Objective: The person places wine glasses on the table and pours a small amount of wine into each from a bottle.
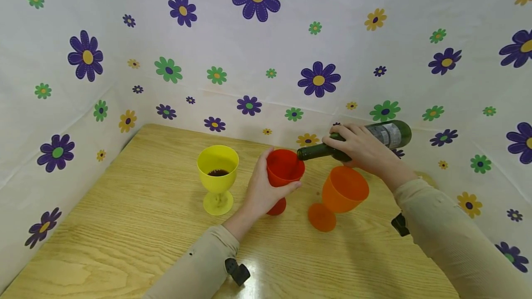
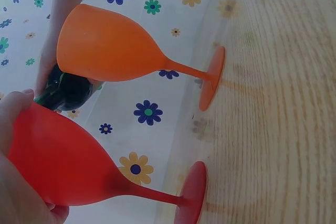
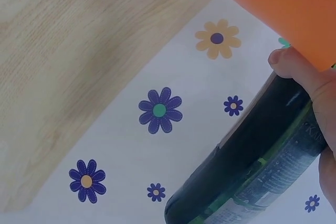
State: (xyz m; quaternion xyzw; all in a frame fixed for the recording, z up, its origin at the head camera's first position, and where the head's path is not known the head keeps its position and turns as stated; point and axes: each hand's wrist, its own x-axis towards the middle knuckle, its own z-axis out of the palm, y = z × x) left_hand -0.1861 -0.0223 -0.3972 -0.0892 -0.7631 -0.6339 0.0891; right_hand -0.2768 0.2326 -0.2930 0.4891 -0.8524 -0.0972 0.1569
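Observation:
My left hand [image 1: 266, 188] grips the bowl of a red plastic goblet [image 1: 282, 166], its fingers on the far left side and its thumb along the near rim. The goblet's foot [image 2: 191, 198] stands at the wooden tabletop. A green glass wine bottle [image 1: 388, 134] lies tilted in my right hand [image 1: 359, 146], which holds it round the shoulder. Its mouth is at the red goblet's right rim, and a thin dark streak shows inside the bowl beneath it. Just below my right hand stands an upright orange goblet [image 1: 346, 189]; its bowl covers part of that hand in the right wrist view.
To the left of my left hand stands a yellow goblet [image 1: 217, 165] with some dark liquid in its bowl. The wooden table [image 1: 124, 225] ends at a white backdrop [image 1: 199, 45] printed with flowers, which rises behind it and along both sides.

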